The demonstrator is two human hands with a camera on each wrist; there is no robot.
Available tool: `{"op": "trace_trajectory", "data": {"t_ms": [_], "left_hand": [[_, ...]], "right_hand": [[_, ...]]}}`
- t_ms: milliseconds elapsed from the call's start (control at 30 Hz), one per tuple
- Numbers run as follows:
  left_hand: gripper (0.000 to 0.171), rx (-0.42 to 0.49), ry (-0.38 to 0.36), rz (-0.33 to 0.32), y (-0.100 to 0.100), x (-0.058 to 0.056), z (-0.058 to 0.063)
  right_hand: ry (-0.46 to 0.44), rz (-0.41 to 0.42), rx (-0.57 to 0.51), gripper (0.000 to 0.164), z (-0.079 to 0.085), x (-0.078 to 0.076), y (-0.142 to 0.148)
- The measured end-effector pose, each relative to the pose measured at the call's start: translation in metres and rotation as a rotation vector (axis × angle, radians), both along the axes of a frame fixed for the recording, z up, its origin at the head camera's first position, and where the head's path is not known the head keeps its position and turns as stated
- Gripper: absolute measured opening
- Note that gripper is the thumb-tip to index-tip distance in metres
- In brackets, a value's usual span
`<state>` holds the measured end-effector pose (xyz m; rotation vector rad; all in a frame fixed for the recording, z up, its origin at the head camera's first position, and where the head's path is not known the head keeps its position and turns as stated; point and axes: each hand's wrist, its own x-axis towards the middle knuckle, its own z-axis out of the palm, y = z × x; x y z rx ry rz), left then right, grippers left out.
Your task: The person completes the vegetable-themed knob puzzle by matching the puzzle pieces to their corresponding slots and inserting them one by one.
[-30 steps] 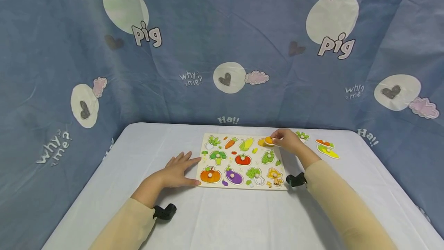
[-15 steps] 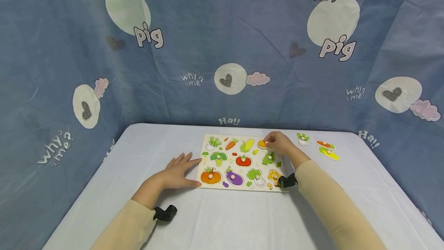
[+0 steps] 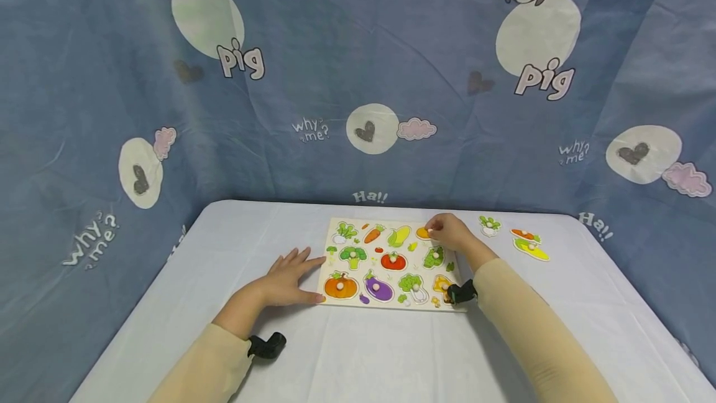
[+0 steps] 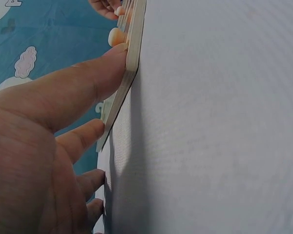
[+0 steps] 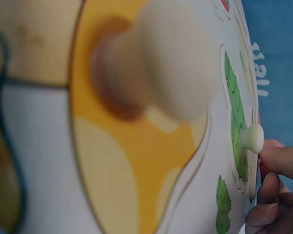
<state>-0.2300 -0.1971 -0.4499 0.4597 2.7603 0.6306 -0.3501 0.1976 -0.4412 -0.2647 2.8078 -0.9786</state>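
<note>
A wooden vegetable knob puzzle board [image 3: 416, 264] lies on the white-covered table. My right hand [image 3: 450, 232] is over its top right corner, thumb and fingertips pinching an orange-yellow puzzle piece [image 3: 422, 233] at the slot there; the fingers hide most of that piece. My left hand [image 3: 285, 282] lies spread at the board's left side. In the left wrist view its thumb [image 4: 88, 83] presses on the board's corner, close to a knob [image 4: 117, 36]. Below the right hand sit a green leafy piece [image 5: 237, 117] and a mushroom piece [image 5: 146, 161], large in the right wrist view.
To the right of the board lie a white-and-green radish piece [image 3: 490, 225], a carrot piece [image 3: 523, 234] and a yellow corn piece [image 3: 531, 249]. Pumpkin [image 3: 335, 288], eggplant [image 3: 380, 291] and tomato [image 3: 391, 262] pieces sit in the board. A blue printed curtain [image 3: 313, 166] hangs behind the table.
My right hand has moved left with the orange-yellow piece, from the slot's right side onto the slot, and has barely moved since. The left hand has kept its place.
</note>
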Motion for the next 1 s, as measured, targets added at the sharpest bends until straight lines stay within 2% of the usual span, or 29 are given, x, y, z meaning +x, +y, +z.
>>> {"op": "trace_trajectory", "data": {"t_ms": [433, 700, 1000], "left_hand": [[0.090, 0.010, 0.003, -0.004, 0.0003, -0.0003, 0.0006], [0.090, 0.008, 0.004, 0.002, 0.0012, 0.0002, 0.0001], [0.090, 0.011, 0.006, 0.005, 0.0004, 0.0001, -0.0012]], "right_hand": [[-0.014, -0.034, 0.033, 0.013, -0.0045, -0.0031, 0.0016], [-0.002, -0.014, 0.013, 0.013, -0.0056, -0.0014, 0.0045], [-0.030, -0.033, -0.011, 0.016, -0.0020, 0.0028, 0.0075]]}}
